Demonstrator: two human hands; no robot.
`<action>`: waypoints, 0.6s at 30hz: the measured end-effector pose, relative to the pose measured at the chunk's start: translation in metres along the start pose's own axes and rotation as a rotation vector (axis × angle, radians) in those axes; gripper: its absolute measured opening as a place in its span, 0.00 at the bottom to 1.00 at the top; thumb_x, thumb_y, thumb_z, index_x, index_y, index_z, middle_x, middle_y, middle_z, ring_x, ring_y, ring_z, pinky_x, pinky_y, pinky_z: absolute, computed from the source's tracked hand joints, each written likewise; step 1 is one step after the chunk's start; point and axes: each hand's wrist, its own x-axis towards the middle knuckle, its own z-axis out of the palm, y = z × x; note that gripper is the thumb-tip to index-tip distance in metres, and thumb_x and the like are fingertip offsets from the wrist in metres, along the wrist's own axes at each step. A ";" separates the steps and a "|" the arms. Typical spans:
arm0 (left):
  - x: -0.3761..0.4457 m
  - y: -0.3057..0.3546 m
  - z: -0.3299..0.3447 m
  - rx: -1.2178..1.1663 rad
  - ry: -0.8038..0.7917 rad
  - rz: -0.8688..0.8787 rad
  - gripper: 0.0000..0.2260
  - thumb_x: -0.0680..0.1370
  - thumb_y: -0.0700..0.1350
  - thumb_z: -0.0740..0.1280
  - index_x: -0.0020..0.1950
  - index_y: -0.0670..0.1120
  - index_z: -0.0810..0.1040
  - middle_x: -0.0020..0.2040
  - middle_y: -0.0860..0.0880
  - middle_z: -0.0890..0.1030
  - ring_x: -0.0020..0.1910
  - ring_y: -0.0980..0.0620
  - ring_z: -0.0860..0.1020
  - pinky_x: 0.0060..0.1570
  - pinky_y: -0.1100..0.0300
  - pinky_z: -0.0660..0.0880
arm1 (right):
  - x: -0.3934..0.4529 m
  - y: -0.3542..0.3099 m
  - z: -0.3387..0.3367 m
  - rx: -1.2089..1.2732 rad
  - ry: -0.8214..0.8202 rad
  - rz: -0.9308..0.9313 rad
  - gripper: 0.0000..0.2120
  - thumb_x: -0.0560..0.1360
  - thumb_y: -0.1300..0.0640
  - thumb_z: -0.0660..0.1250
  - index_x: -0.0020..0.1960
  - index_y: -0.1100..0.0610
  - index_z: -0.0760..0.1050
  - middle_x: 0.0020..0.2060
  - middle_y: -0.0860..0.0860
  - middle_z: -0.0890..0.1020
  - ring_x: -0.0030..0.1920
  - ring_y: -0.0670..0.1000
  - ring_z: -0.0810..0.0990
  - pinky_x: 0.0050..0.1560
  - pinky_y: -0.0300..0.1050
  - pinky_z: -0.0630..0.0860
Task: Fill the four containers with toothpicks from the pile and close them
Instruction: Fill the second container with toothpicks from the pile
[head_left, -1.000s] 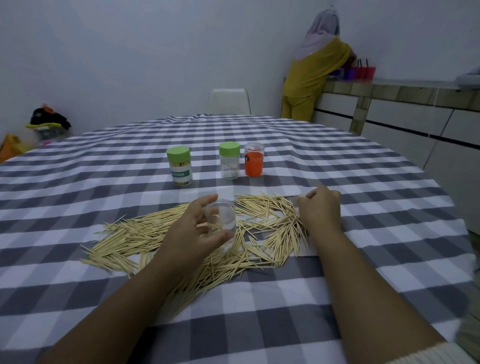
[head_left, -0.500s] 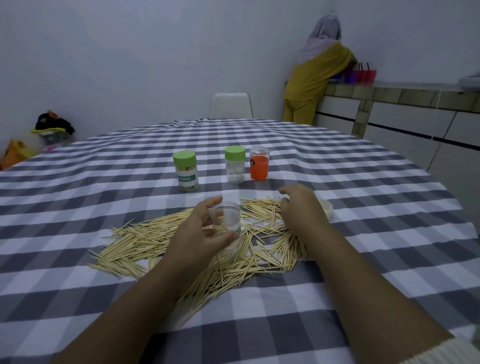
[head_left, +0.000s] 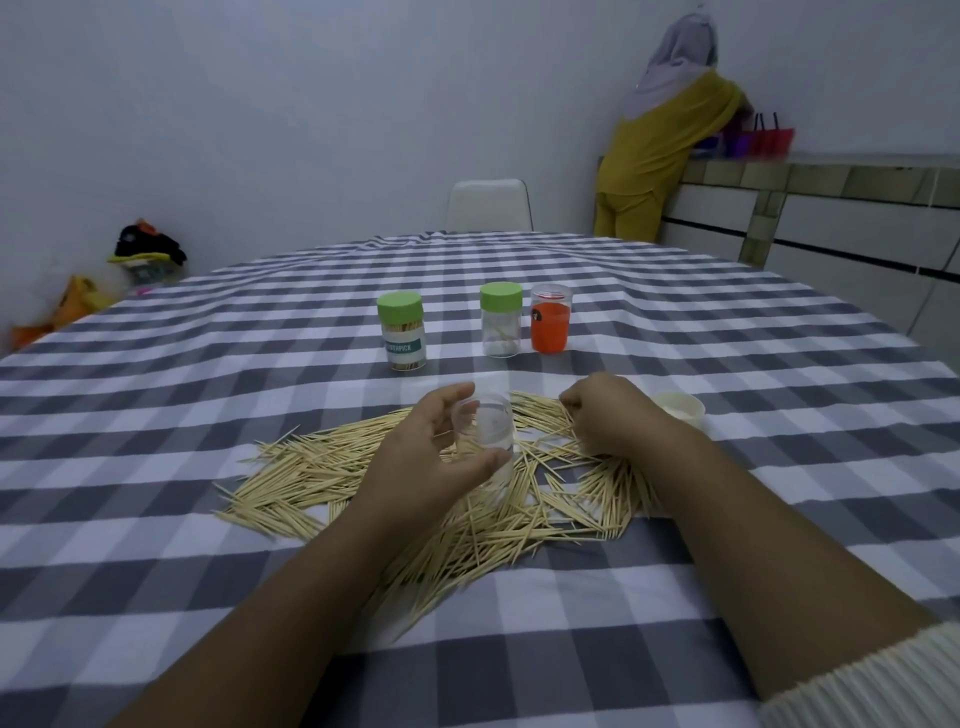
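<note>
- Both hands work over the toothpick pile (head_left: 415, 483): the left hand (head_left: 421, 457) curls thumb and fingers round a clear open container (head_left: 485, 441), held tilted just above the pile; the right hand (head_left: 608, 415) is bunched knuckles-up on the pile's far edge, seemingly pinching toothpicks, though its fingertips are hidden.
- To do this step well, the person would likely gather a small aligned bundle and slide it in lengthwise, keeping the mouth turned toward the right hand.
- A cream lid (head_left: 680, 408) lies just beyond the right hand.
- Farther back on the checked worktop (head_left: 208, 364) stand two green-lidded containers (head_left: 401, 330) (head_left: 501, 326) and an orange one (head_left: 550, 325).
</note>
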 end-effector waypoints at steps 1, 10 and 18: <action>0.000 0.000 0.000 0.001 0.005 0.005 0.28 0.69 0.48 0.76 0.64 0.62 0.67 0.58 0.61 0.74 0.61 0.58 0.75 0.60 0.60 0.74 | 0.000 0.001 0.001 0.034 0.012 -0.027 0.05 0.74 0.65 0.62 0.43 0.58 0.75 0.43 0.53 0.77 0.47 0.54 0.75 0.37 0.40 0.71; 0.002 -0.001 -0.001 0.018 0.026 0.001 0.28 0.68 0.47 0.77 0.63 0.61 0.68 0.61 0.58 0.76 0.60 0.56 0.76 0.61 0.57 0.75 | 0.005 -0.012 0.014 -0.014 0.103 -0.079 0.17 0.78 0.50 0.62 0.63 0.58 0.73 0.58 0.56 0.74 0.56 0.56 0.74 0.56 0.50 0.74; 0.004 -0.003 -0.001 0.015 0.028 -0.018 0.30 0.68 0.49 0.77 0.66 0.59 0.69 0.64 0.56 0.76 0.63 0.54 0.75 0.63 0.53 0.74 | 0.004 -0.021 0.002 -0.096 0.036 0.046 0.17 0.74 0.60 0.67 0.62 0.57 0.74 0.52 0.54 0.77 0.50 0.54 0.77 0.55 0.47 0.76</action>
